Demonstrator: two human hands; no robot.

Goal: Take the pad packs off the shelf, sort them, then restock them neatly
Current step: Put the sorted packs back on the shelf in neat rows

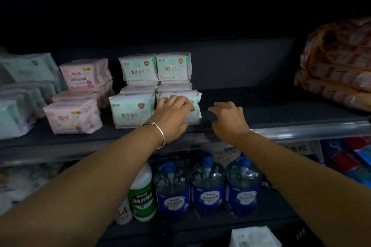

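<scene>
My forearms cross the lower shelf's blue water jugs [206, 184] and a green-labelled bottle [143, 196]. Landmark: the front right mint pad pack [193, 113], standing at the front of the middle shelf [281, 114]. My left hand [173, 112], bracelet [158, 132] on the wrist, lies over this pack's face, fingers curled on it. My right hand [228, 120] hovers just right of it, fingers loosely spread, holding nothing. More mint packs [138, 70] are stacked behind and left of it; pink packs [72, 115] further left; orange packs [339, 66] well to the right.
</scene>
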